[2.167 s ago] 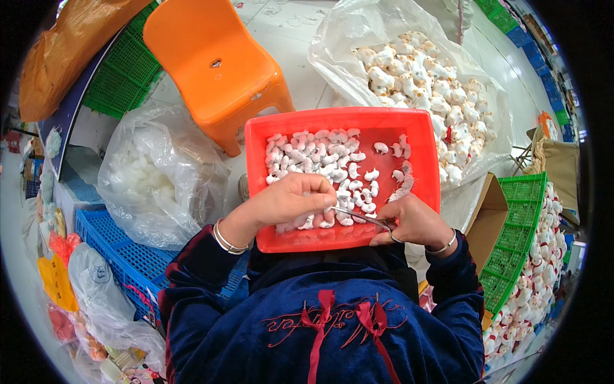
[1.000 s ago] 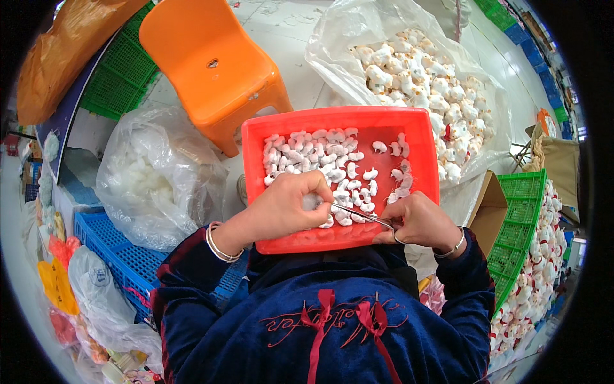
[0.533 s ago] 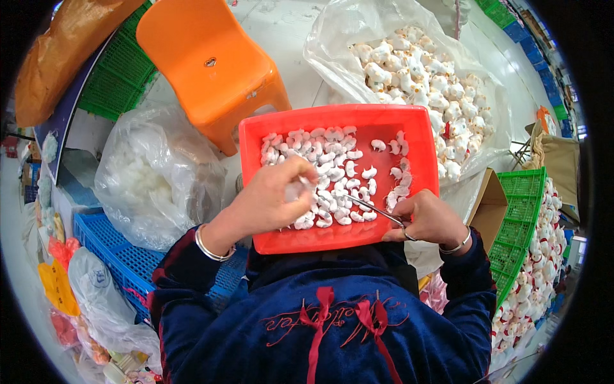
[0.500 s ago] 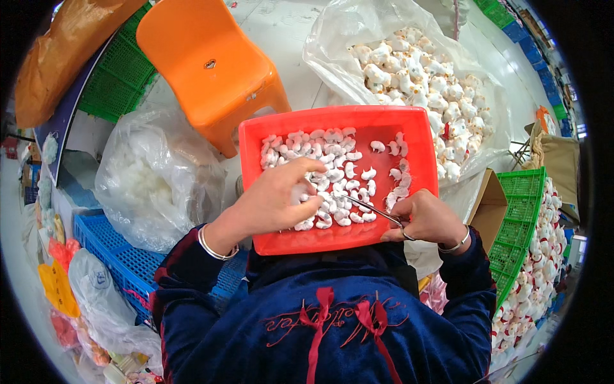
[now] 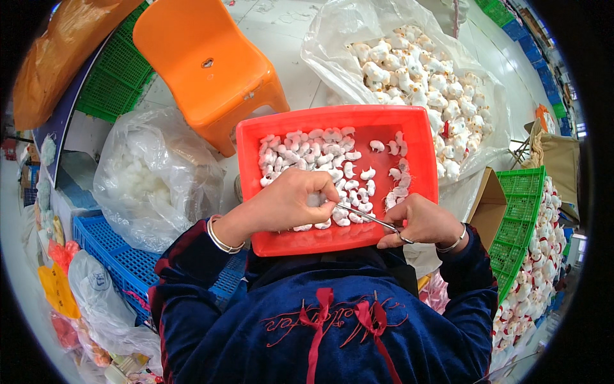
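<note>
A red plastic tray rests at my lap, holding many small white curved fabric pieces. Most lie heaped on its left side; a smaller row lines the right wall. My right hand, at the tray's near right corner, is closed round the finger rings of slim metal forceps, which point left. Over the tray's near left part, my left hand pinches thumb and fingers together right at the forceps' tip. Whatever is between those fingers is too small and covered to make out.
Beyond the tray stands an orange plastic stool. A clear bag of white fluffy stuffing sits left, above a blue crate. At the far right is a large bag of white plush toys; a green crate stands right.
My left hand has moved slightly right and its spread fingers have closed into a pinch at the forceps' tip. The forceps have shifted little in my right hand.
</note>
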`<state>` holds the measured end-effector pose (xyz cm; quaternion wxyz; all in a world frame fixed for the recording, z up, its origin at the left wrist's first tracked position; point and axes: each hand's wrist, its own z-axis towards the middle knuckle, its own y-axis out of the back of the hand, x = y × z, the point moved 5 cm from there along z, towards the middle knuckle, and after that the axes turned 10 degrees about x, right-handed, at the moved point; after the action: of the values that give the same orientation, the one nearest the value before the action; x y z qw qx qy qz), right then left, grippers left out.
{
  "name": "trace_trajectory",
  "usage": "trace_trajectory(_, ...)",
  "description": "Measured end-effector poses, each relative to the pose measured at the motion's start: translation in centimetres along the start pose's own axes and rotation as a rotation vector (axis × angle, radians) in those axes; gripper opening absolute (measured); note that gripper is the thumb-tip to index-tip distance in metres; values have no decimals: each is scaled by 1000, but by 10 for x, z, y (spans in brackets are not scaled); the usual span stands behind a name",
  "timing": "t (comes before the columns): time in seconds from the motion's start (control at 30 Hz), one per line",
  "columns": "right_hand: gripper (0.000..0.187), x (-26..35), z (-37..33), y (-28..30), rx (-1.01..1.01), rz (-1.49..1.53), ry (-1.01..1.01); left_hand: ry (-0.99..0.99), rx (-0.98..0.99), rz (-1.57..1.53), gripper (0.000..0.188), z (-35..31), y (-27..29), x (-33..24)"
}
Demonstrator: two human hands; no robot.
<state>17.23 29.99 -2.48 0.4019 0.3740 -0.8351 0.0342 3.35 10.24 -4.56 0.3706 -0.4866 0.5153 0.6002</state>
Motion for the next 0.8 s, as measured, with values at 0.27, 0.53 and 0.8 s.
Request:
trace_trajectory(0.27,36,-29,-5,2,-5,189,-34,158,-253,-116,14,-27,32,28)
trace_trajectory(0.53,32,-23,-1,0,53,229,-66,-46,-47,90,19,4,-2,5)
trace_trajectory(0.8,43,-19,0,-1,19,138,-14,289,-4,-328,17,-6,2,25)
